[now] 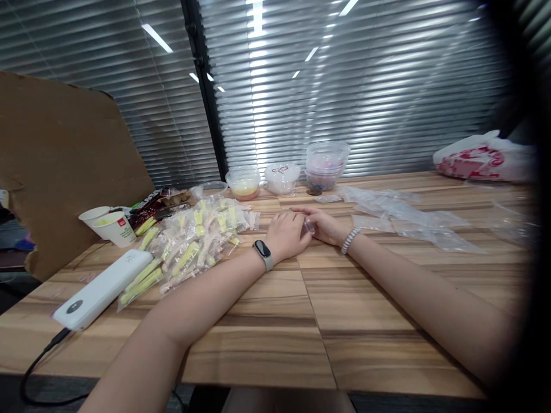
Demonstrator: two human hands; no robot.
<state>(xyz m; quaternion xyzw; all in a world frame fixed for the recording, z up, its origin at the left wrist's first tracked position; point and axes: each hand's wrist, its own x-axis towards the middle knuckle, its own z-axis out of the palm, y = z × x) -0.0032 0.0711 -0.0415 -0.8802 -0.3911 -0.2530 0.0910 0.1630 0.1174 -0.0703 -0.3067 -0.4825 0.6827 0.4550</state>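
My left hand, with a smartwatch on its wrist, rests on the wooden table with its fingers curled inward. Facing it, my right hand has a coiled band at the wrist and its fingers bent toward the left. Between the two hands a small piece of transparent plastic shows, closed in by both. Its exact kind is hidden by the fingers. Left of my hands lies a pile of small transparent bags with yellow and pale pieces inside. Flat transparent plastic bags are spread out on the right.
Transparent plastic tubs and a taller stack of bowls stand at the back. Paper cups and a white power bank with a black cable are at left, near a cardboard sheet. A red-and-white bag lies back right.
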